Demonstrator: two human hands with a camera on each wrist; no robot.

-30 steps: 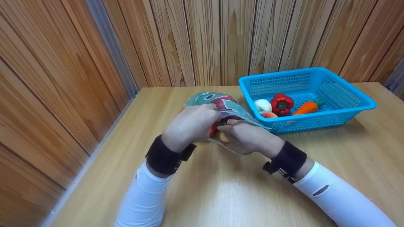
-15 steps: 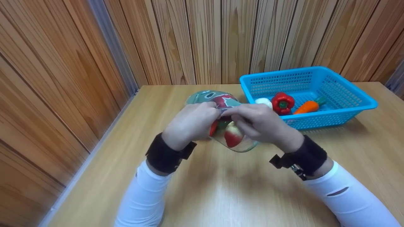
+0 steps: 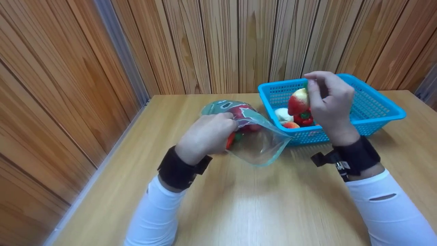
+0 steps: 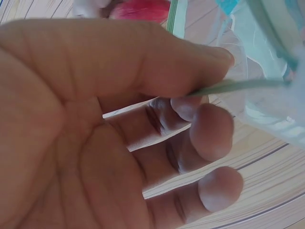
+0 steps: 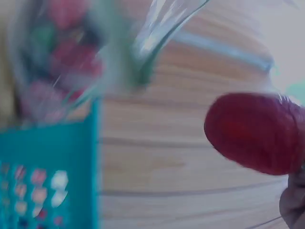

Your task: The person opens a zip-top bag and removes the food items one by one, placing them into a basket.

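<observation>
My left hand [image 3: 213, 131] pinches the green-edged rim of a clear printed plastic bag [image 3: 263, 145] between thumb and index finger; the other fingers curl loosely in the left wrist view. The bag lies on the table with its mouth toward me, and red and green pieces [image 3: 235, 138] show inside, partly hidden. My right hand [image 3: 333, 102] holds a red-and-cream peach [image 3: 298, 101] by its green top, above the left part of the blue basket [image 3: 379, 119]. In the right wrist view the red side of the peach [image 5: 252, 133] fills the right edge.
Inside the basket are a white vegetable [image 3: 282, 115], an orange-red fruit piece [image 3: 291, 125] and a red bell pepper [image 3: 303, 119]. My right hand covers much of its middle. The bag's right edge reaches the basket's near left corner. A wood-panelled wall [image 3: 222, 44] stands behind the table [image 3: 245, 212].
My right hand has come out of the bag with the peach and moved right and up over the basket. My left hand has stayed on the bag's rim.
</observation>
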